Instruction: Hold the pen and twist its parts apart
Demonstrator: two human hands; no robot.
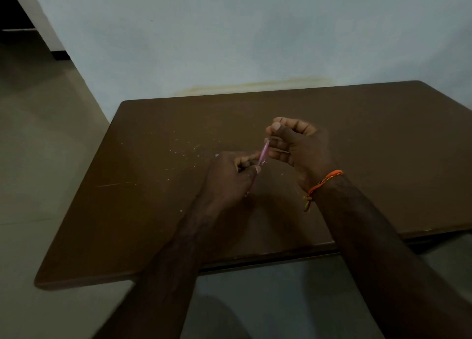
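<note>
From my remote seat, the thin translucent pink stick (263,155) is partly hidden: its lower end vanishes inside my left hand (229,177), its top behind the right hand (296,147). Motion blur smears both. The brown bench (153,211) is cut off at the right edge.

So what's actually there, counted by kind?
Hands: 2, the left hand and the right hand, both gripping the stick
Pink sticks, pen-like: 1, the pink stick
Orange wrist threads: 1, the orange thread
Brown tables: 1, the table
Total: 5
</note>
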